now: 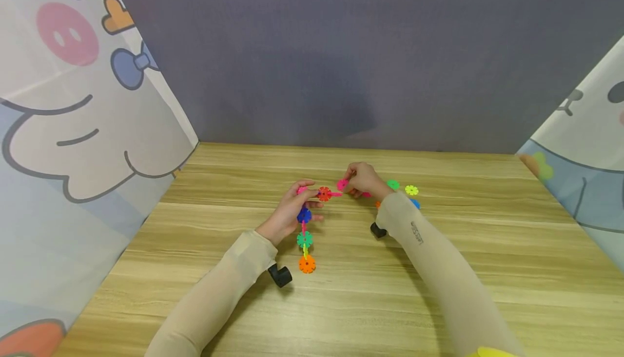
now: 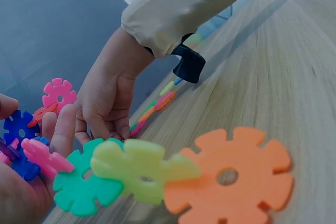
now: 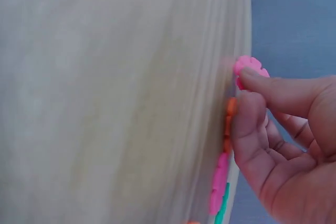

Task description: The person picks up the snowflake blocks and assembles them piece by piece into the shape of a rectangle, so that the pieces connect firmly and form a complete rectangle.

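My left hand (image 1: 291, 208) holds a chain of slotted flower-shaped plastic discs. Hanging from that hand toward the front are a dark blue disc (image 1: 304, 215), a green disc (image 1: 304, 239), a pale yellow disc (image 2: 144, 169) and an orange disc (image 1: 307, 264) at the end. On its other side the chain runs right through a red disc (image 1: 324, 194) to a pink disc (image 2: 59, 94). Just beyond, my right hand (image 1: 365, 180) pinches another pink disc (image 3: 251, 66) between thumb and fingers, close to the chain's end. Its fingers partly cover that disc.
Loose discs lie on the wooden table (image 1: 439, 270) beside my right wrist, among them a green disc (image 1: 392, 184), a yellow disc (image 1: 411, 190) and a blue disc (image 1: 415, 203). A dark grey panel (image 1: 341, 64) rises behind the table; printed cloth panels flank it.
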{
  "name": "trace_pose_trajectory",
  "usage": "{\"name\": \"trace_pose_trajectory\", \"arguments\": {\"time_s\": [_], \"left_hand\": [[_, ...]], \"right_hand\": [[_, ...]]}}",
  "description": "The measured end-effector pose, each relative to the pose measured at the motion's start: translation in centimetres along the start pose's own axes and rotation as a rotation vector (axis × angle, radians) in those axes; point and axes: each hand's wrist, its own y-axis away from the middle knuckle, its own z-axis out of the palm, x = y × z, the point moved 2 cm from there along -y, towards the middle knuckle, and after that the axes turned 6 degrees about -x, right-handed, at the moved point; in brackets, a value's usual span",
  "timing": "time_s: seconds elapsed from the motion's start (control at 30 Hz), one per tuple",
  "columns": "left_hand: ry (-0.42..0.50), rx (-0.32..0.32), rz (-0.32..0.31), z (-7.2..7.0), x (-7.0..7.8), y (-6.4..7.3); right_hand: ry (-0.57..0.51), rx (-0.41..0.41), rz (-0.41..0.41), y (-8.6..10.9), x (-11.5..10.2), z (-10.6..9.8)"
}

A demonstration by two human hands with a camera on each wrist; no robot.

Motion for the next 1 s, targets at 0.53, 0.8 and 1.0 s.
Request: {"name": "trace_pose_trajectory", "arguments": {"time_s": [0.53, 0.8, 1.0], "left_hand": [[0.003, -0.001, 0.004, -0.1, -0.1, -0.2], [-0.005, -0.004, 0.007, 0.0, -0.1, -0.1], [-0.004, 0.005, 0.006, 0.0, -0.1, -0.2]], "right_hand": [[-0.13, 0.019, -0.129, 2.6, -0.4, 0.5], [-0.191, 0.035, -0.152, 4.0, -0.4, 0.6], [-0.292, 0.051, -0.131, 4.8, -0.1, 0.7]]}}
